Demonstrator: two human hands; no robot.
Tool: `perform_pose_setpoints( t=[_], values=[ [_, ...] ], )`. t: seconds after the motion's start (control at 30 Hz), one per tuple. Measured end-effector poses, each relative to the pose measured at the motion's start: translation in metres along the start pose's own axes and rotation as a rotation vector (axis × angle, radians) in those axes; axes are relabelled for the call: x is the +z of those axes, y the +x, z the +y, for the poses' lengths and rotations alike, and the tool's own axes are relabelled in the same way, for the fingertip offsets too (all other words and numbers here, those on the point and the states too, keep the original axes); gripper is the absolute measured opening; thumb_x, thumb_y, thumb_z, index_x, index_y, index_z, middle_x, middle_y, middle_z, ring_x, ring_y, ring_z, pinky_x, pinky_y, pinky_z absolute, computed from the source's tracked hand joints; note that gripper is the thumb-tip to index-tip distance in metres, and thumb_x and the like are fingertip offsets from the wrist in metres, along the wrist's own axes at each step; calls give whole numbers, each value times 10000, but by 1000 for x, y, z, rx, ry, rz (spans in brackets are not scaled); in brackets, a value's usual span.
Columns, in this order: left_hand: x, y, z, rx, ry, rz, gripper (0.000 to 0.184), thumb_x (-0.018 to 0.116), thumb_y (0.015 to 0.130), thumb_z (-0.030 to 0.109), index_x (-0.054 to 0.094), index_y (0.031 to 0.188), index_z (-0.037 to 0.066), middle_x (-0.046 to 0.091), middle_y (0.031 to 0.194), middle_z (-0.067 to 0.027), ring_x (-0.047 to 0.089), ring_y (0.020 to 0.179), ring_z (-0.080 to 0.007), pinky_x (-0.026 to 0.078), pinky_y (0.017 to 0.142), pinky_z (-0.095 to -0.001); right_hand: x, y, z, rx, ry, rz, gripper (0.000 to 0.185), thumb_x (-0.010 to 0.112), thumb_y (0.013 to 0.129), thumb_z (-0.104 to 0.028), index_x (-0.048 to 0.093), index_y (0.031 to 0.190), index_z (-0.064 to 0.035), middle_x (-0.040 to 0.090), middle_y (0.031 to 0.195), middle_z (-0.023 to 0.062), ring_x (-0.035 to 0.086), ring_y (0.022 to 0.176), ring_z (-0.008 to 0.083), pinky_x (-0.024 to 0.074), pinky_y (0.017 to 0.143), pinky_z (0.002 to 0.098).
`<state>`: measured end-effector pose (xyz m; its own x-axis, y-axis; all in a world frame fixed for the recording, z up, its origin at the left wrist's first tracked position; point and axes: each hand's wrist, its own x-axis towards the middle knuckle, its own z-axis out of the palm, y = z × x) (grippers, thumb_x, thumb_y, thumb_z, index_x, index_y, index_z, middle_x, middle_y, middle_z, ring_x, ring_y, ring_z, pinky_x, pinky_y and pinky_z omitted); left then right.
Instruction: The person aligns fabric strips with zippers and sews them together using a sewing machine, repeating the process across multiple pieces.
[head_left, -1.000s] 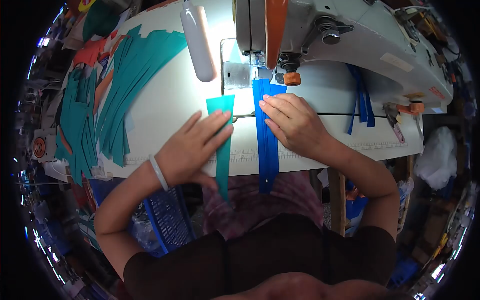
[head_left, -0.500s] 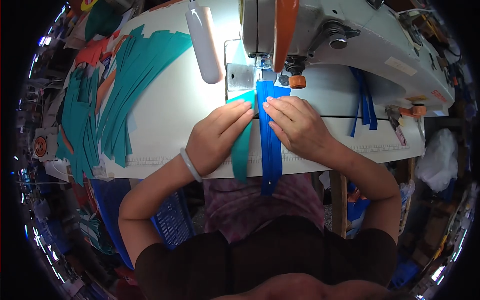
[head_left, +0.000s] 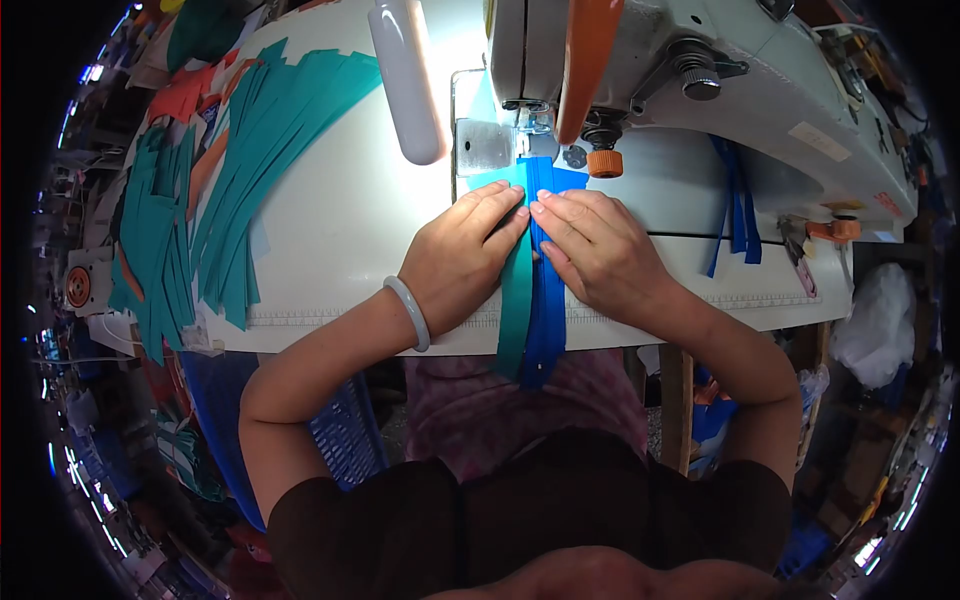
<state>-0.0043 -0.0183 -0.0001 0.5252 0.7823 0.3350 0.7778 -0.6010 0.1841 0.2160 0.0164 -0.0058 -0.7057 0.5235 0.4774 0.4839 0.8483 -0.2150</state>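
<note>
A blue zipper runs from the sewing machine's presser foot down over the table's front edge. Along its left side lies a green fabric strip, its edge against the zipper. My left hand, with a pale bangle on the wrist, presses its closed fingertips on the green strip just below the needle area. Opposite it, my right hand has its fingers together on the upper part of the zipper. A piece of blue fabric sticks out to the right above those fingers.
The sewing machine fills the upper right, with a lamp beside it. Several green strips lie on the table's left. Blue strips hang at the right near small scissors-like snips. A blue basket stands below.
My left hand has moved right with the green strip, bringing it from apart to against the zipper. My right hand remains on the zipper. The view has shifted slightly.
</note>
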Motion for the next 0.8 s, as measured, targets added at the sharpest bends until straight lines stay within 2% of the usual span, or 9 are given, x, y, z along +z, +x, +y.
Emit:
perform_pose_setpoints(
  t=[0.27, 0.43, 0.6, 0.8],
  values=[
    [1, 3, -2, 28, 42, 7, 366, 727, 920, 248, 699, 1195, 8, 640, 1311, -154, 628, 1225, -321, 549, 1007, -388, -6, 1, -3, 40, -125, -49, 380, 710, 898, -163, 673, 1226, 23, 672, 1264, 149, 618, 1140, 265, 473, 977, 384],
    [2, 11, -9, 33, 32, 55, 378, 748, 902, 242, 699, 1185, -3, 646, 1296, -160, 636, 1212, -320, 551, 1000, -386, -4, 12, 5, -5, -177, -8, 408, 737, 849, -198, 655, 1165, 47, 666, 1147, 138, 602, 1019, 254, 475, 935, 369],
    [7, 14, -15, 31, -2, 89, 388, 765, 887, 228, 695, 1188, -7, 650, 1289, -163, 644, 1199, -317, 551, 998, -387, -7, 15, 5, 46, -201, -82, 384, 712, 897, -189, 683, 1215, 23, 685, 1258, 156, 645, 1083, 249, 474, 906, 360],
    [9, 18, -17, 28, 3, 124, 364, 768, 881, 205, 704, 1168, -10, 657, 1278, -157, 654, 1176, -315, 555, 988, -387, -4, 16, 8, 48, -211, -90, 379, 710, 898, -188, 685, 1211, 25, 686, 1260, 162, 646, 1074, 244, 481, 898, 358]
  ],
)
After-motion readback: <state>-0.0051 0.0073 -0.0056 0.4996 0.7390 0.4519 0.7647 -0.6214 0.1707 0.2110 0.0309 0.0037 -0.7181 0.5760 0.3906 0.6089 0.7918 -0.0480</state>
